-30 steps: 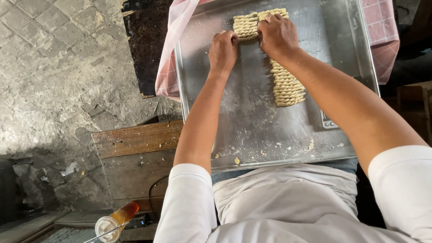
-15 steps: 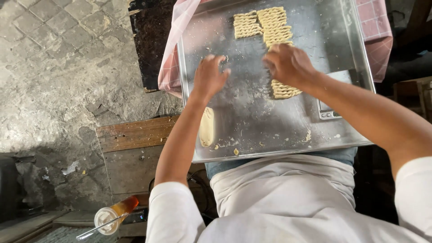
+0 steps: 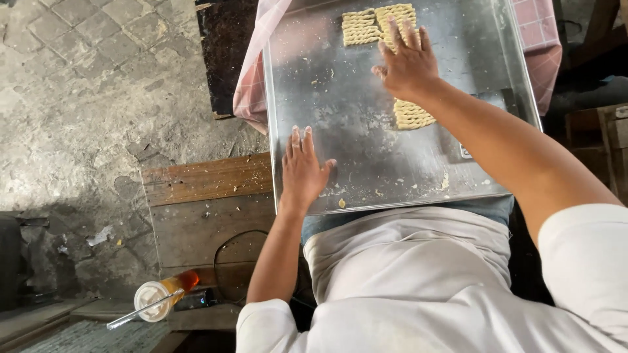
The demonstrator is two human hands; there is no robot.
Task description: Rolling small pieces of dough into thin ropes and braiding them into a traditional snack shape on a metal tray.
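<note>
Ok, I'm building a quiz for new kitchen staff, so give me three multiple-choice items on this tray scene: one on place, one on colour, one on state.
1. Where does the left hand rest?
A. near corner of the metal tray
B. on the cup
C. on the far rim

2. What colour is the checked cloth under the tray?
A. blue
B. pink
C. green

3. How is the right hand?
A. fist
B. holding a spoon
C. fingers spread over the noodle pieces

Answers: A, its palm lies flat there; B, pink checks show at both sides; C, its open fingers cover them.
</note>
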